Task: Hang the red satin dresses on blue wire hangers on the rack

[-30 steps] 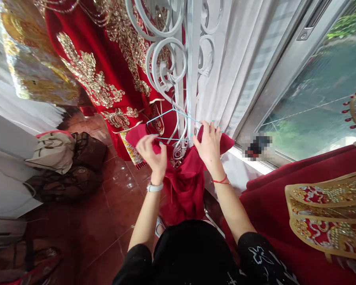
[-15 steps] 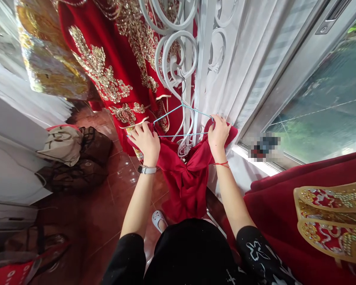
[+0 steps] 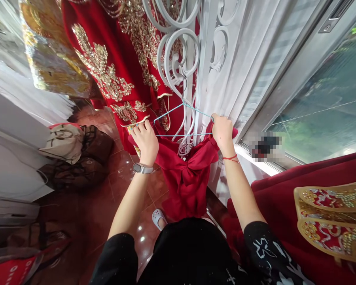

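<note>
The left hand (image 3: 146, 139) and right hand (image 3: 222, 130) each pinched shut on a shoulder of the red dress (image 3: 186, 178) — draped on the blue hanger (image 3: 182, 118), hooked low on the white grille (image 3: 178, 59) — so seemingly only straightening remained.

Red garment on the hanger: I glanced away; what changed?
Both hands moved apart: left hand to the left end of the blue hanger, right hand to its right end, each gripping the red garment there. The hanger stays hooked on the white grille.

no readable text, labels or numbers
</note>
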A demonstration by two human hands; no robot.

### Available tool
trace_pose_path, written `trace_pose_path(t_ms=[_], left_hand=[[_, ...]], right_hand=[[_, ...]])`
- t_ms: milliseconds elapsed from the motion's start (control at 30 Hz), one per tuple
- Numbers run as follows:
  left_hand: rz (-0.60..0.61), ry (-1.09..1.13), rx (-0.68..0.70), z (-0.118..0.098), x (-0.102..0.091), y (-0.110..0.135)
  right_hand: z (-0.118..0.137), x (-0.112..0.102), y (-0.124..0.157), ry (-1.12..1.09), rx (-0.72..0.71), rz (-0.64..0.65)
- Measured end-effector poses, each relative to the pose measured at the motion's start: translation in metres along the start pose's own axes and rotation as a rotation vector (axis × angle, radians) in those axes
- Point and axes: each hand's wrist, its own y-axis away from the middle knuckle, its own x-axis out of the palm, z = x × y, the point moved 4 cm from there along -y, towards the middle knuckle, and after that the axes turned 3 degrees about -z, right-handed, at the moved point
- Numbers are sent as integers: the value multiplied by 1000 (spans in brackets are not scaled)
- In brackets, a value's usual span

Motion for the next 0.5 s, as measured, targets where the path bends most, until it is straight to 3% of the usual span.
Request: trace_pose_path(t_ms=[233,400,500], left_hand=[[-9,-12,30,9,-6,0],[73,-90,62,4,-6,-6],[103,-106,104,5,-11,-11]], right_hand=[[-31,-3,-28,-180,-85,37],[-59,-1,-36,-404,-23,89],[-90,3,-31,-490,81,25]])
